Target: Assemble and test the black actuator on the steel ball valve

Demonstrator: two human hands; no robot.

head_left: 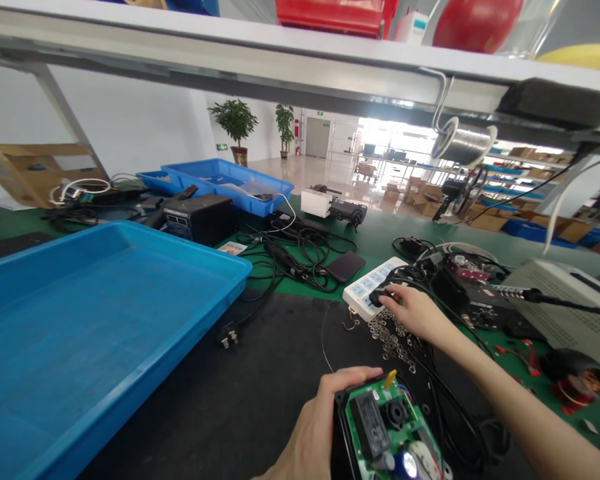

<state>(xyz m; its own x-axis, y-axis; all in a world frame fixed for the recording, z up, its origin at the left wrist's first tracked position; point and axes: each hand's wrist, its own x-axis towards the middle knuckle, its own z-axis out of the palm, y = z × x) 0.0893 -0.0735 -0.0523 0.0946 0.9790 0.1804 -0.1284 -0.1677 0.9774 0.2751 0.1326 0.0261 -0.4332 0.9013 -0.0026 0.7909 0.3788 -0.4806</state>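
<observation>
My left hand (313,427) grips a black-cased device with an exposed green circuit board (385,420) at the bottom centre. Dark components, a yellow part and a bright white light show on the board. My right hand (410,308) reaches to the near end of a white power strip (375,283), its fingers closed on a black plug (377,297) at the sockets. Whether the plug is fully seated I cannot tell. Many small metal washers (387,340) lie loose on the black mat (280,373) just below the strip and under my right wrist.
A large blue tray (115,347) fills the left. Behind it are a black box (200,220), tangled black cables (305,250) and a blue bin (225,180). A loose plug (229,335) lies on the mat. Soldering equipment (480,293) stands right; a solder spool (464,143) hangs from the shelf.
</observation>
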